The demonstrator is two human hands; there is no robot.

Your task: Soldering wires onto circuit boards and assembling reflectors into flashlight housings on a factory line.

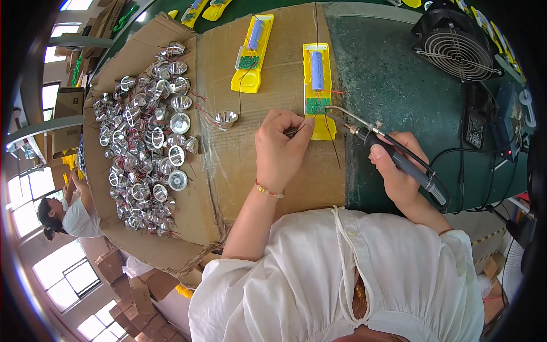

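My right hand [403, 171] is closed around the grey handle of a soldering iron [415, 172] with a bent metal tube along it. Its tip reaches the green circuit board [317, 106] in a yellow plastic housing [324, 130]. Above that board, in the same housing, lies a purple cylindrical battery [317, 71]. Just left of the board, my left hand [280, 147] pinches something dark and thin, mostly hidden by the fingers. Red and black wires stick out around the board.
A cardboard box [199, 256] at the left holds many shiny reflector cups [149, 148]. One reflector cup [226, 118] lies apart on the cardboard. Another yellow housing [245, 82] sits farther back. A fan [456, 51] and cables stand right; a person [80, 214] works far left.
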